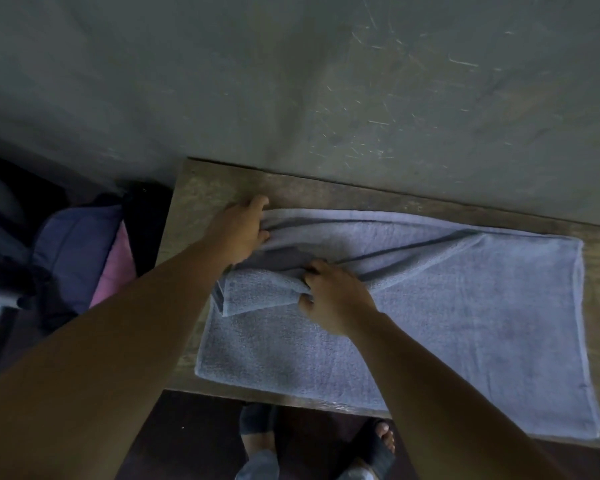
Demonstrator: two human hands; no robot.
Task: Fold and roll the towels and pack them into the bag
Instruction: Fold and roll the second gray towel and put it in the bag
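Your right hand (336, 296) grip pinches folded corner of towel (465, 306); your left hand (243, 230) grip clutches bunched far-left edge. Towel grey-blue terry, creased, flat on bench (215, 188), long axis left-right.

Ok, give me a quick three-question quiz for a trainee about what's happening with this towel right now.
1. True or false: the grey towel is already rolled into a tight cylinder.
2. Which hand pinches the folded-over flap near the middle of the towel? A) left hand B) right hand C) neither
3. Fill in: the towel lies on a wooden ____ set against a wall.

Key: 1 false, it lies mostly flat with one corner folded over. 2 B; the left hand grips the far left edge. 3 table.
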